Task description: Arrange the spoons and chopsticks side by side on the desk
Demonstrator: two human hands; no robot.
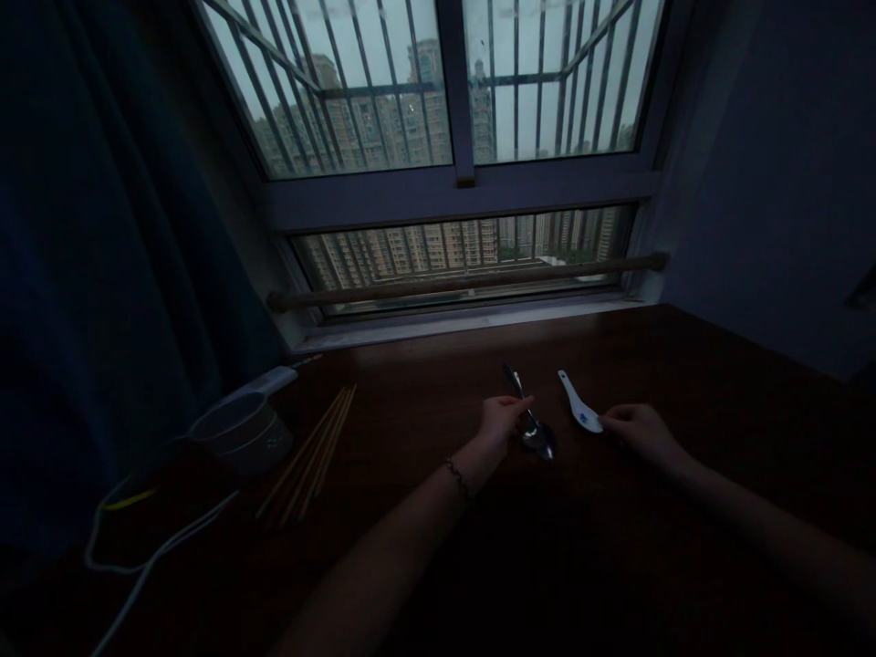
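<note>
My left hand (503,420) pinches metal spoons (540,442) near the middle of their handles. They look like two overlapping, with bowls toward me and handles pointing to the window. To their right lies a white ceramic soup spoon (580,411) with a blue mark in its bowl, its handle angled away to the left. Thumb and fingers of my right hand (640,431) close on the right edge of that bowl. Several wooden chopsticks (318,447) lie loosely side by side on the left of the table, apart from both hands.
A translucent plastic tub (243,438) stands at the left of the dark wooden table (424,383). Behind it lies a white object (270,381); white cables (154,557) run across the left front. A barred window (465,196) and a dark curtain (123,228) border the table.
</note>
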